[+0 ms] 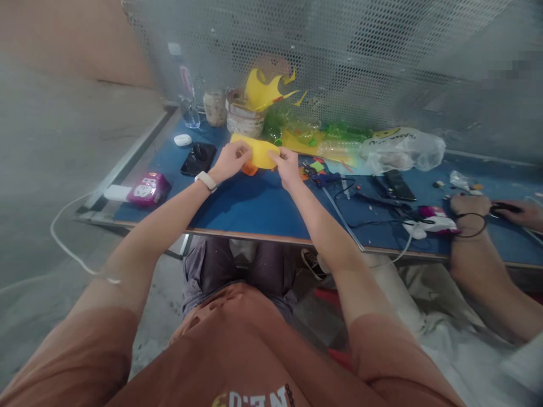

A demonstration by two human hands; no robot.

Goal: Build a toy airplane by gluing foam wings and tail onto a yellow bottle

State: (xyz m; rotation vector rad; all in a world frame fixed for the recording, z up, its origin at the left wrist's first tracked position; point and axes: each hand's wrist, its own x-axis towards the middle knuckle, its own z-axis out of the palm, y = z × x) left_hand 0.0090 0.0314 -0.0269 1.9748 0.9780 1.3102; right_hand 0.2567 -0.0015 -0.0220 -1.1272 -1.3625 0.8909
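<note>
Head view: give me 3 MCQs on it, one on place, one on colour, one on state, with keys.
1. Where does the black phone lie?
A. left of the left hand
B. beside the co-worker's hand
C. on the floor

2. What colour is the sheet that both hands hold?
A. green
B. yellow
C. white

3. How do the person's hands stand?
A. both flat on the table
B. one raised, one on the lap
C. both pinching the sheet

Key: A, the black phone lies on the blue table left of the left hand. B, the sheet is yellow. C, the left hand and right hand each grip an edge with their fingers.
</note>
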